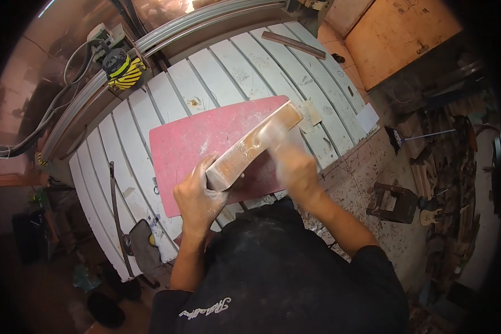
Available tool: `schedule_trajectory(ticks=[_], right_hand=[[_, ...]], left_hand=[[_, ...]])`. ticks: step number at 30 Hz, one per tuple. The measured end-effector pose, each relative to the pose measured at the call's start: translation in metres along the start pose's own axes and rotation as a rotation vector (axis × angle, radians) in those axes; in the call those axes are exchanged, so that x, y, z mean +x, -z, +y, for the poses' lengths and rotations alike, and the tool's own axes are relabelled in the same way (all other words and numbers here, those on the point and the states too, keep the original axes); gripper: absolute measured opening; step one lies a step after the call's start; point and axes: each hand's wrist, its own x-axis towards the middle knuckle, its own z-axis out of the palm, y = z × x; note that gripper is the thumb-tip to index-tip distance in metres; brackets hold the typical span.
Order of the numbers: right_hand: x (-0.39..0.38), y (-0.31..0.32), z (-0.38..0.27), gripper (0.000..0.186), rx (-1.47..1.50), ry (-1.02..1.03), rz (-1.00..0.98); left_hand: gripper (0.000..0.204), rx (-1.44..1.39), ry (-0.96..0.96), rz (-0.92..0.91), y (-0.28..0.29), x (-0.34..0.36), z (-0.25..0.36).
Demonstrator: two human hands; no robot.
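Note:
A long dusty wooden bar (240,153) lies diagonally over the pink board (189,142), its far end reaching up to the right. My left hand (196,196) is wrapped round the bar's near lower-left end, its fingers coated in pale dust. My right hand (292,164) is smeared by motion at the bar's upper right part, over a whitish patch on its face; I cannot make out its fingers or whether they hold anything. The pink board rests on a white slatted worktable (228,72), with pale scraps beside its right edge.
A rail with a yellow-black striped machine head (125,72) runs along the back. A metal strip (292,44) lies back right, a long bar (116,211) and grey pouch (143,239) at left. An orange panel (401,39), small wooden stool (389,203) and stacked timber (440,234) stand to the right.

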Motion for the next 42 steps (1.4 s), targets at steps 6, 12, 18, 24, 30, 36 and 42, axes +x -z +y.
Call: schedule_trajectory(ticks=[6,12,18,24,30,36,42], right_hand=[[0.024,-0.001,0.02,0.05,-0.075,-0.112,0.121],[0.028,0.001,0.033,0.048,-0.077,0.07,-0.048],[0.012,0.005,0.022,0.045,0.052,0.215,-0.153],[0.007,-0.001,-0.002,0.046,-0.038,-0.095,-0.198],[0.009,-0.001,0.012,0.05,-0.226,-0.091,-0.158],[0.021,0.001,0.024,0.054,-0.018,0.028,0.035],[0.021,0.004,0.021,0.051,0.054,0.033,-0.043]], left_hand=[[0.057,0.021,-0.004,-0.006,-0.001,-0.002,0.001],[0.06,0.023,0.008,0.005,0.0,-0.002,0.003],[0.057,-0.024,-0.021,0.035,-0.002,-0.001,0.001],[0.061,0.024,0.022,-0.033,0.002,0.001,-0.001],[0.061,0.007,-0.023,-0.01,0.0,-0.004,0.0],[0.062,0.039,-0.031,-0.014,-0.001,-0.006,0.001],[0.063,0.026,-0.056,0.012,0.0,-0.003,-0.002]])
